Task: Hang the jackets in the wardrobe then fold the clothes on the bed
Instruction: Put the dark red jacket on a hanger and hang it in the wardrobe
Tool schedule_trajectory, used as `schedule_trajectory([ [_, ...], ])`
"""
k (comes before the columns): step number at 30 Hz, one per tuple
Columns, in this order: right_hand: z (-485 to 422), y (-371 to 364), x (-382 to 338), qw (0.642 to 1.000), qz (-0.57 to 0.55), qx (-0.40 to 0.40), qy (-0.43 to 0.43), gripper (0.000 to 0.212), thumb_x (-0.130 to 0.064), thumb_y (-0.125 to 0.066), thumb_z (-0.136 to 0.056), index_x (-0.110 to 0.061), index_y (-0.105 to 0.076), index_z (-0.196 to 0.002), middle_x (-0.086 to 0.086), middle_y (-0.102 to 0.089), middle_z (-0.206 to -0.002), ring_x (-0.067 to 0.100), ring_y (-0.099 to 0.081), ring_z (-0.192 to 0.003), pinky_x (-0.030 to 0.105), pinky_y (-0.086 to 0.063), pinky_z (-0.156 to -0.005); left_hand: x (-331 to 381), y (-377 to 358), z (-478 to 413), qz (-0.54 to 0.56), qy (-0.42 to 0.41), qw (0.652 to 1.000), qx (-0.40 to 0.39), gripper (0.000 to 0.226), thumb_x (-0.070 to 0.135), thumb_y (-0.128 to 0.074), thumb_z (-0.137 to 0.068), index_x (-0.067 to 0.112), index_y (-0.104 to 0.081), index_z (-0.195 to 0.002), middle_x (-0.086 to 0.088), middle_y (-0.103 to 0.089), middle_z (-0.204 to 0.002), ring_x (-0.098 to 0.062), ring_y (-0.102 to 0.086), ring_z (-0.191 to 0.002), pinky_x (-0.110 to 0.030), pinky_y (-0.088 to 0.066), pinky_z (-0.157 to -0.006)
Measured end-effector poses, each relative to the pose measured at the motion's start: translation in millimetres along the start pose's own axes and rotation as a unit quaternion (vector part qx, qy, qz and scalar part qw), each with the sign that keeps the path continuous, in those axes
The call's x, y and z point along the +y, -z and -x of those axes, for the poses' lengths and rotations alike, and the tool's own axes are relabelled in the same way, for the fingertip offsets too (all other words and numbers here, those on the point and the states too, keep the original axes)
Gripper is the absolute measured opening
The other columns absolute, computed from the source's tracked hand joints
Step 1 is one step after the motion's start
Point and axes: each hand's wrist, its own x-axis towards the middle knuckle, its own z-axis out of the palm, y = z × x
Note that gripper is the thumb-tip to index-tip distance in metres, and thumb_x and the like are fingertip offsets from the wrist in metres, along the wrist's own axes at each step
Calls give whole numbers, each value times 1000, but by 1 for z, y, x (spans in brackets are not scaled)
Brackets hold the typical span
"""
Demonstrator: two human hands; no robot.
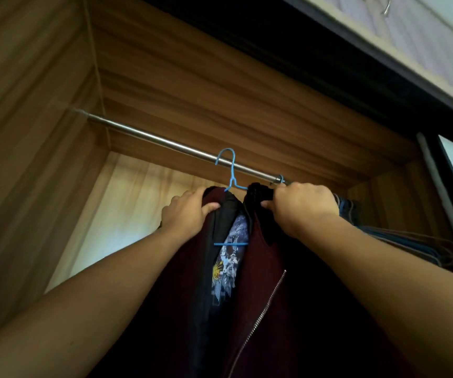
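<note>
1. Currently both hands are gripping the maroon jkt (181, 282): left hand (189, 211) pinching the shoulder, right hand (301, 207) clutching the collar side.
2. Jkt is hanging on the blue hanger (232, 170), hook sitting over the wardrobe rod (165, 143).
3. Advising: be squaring shoulders evenly, keeping hook seated, when releasing.

The jacket (260, 241) is dark maroon with a black collar (258, 193) and a silver zip (263, 309). The printed garment (230, 257) inside it carries a blue, white and yellow graphic. The hanger (232, 170) is bright blue and the rail (151, 137) plain silver-grey. The wardrobe (28, 132) is brown with streaked wood grain, its back panel (127, 203) a paler cream. The hanging clothes (352, 211) on the right are dull blue.
</note>
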Motion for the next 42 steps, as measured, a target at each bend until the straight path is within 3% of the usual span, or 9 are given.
schedule_trajectory([
  [9,-57,6,-4,994,65,-75,-52,41,-49,-42,-105,-20,-67,-119,3,-68,-116,32,-66,-106,46,-56,-83,32,-11,-61,14,72,995,-61,44,57,-40,-103,29,-44,-137,-7,-50,-140,-41,-46,-128,-63,-45,-99],
  [18,-67,-31,-19,988,71,-129,-47,32,-41,-46,-105,-22,-67,-119,4,-67,-120,32,-66,-106,46,-55,-88,7,-48,-63,45,57,992,-101,47,56,-40,-103,35,-41,-146,-8,-54,-139,-40,-52,-124,-51,-48,-99],
  [22,-43,-58,-16,997,31,-56,-40,51,-60,-37,-103,-18,-60,-118,5,-70,-115,29,-68,-106,36,-42,-72,-10,-61,-34,45,79,994,-53,65,71,-43,-94,32,-39,-146,-9,-49,-136,-43,-45,-124,-46,-45,-86],
  [24,-29,-66,-17,997,21,-2,-74,57,-65,-35,-100,-17,-57,-123,9,-68,-119,32,-61,-114,45,-41,-87,-16,-60,-23,71,121,990,-22,73,75,-52,-87,29,-41,-143,-10,-43,-138,-40,-42,-127,-46,-44,-86],
  [28,7,-81,-32,992,-22,30,-124,79,-72,-28,-96,-11,-42,-145,22,-31,-158,40,-15,-151,67,-10,-117,-22,-56,-7,146,213,966,-7,94,70,-73,-75,21,-37,-147,-14,-29,-144,-37,-32,-135,-42,-40,-83],
  [31,44,-93,-57,984,-114,40,-133,106,-82,-33,-89,-6,-15,-161,27,3,-167,41,13,-155,60,6,-122,-24,-59,12,225,259,939,-25,101,64,-81,-70,23,-33,-149,-15,-26,-144,-38,-40,-131,-43,-46,-91],
  [33,65,-99,-71,974,-176,30,-137,111,-68,-58,-89,-3,-5,-161,29,16,-165,42,17,-154,53,4,-124,-25,-61,24,281,267,921,-41,101,57,-85,-69,27,-30,-149,-14,-30,-145,-36,-49,-122,-38,-46,-86],
  [37,82,-100,-79,909,-341,25,-239,106,-11,-69,-82,-6,1,-161,25,-4,-162,45,-19,-147,47,-27,-118,-29,-58,38,305,229,923,-48,97,40,-87,-73,26,-27,-148,-9,-55,-136,-32,-58,-114,-41,-53,-90],
  [42,49,-87,-63,820,-468,46,-327,102,-19,-75,-82,-18,-6,-157,23,-48,-142,44,-57,-119,45,-45,-97,-34,-49,42,320,223,920,-22,77,32,-78,-78,29,-38,-143,1,-65,-114,-22,-64,-93,-38,-56,-83],
])
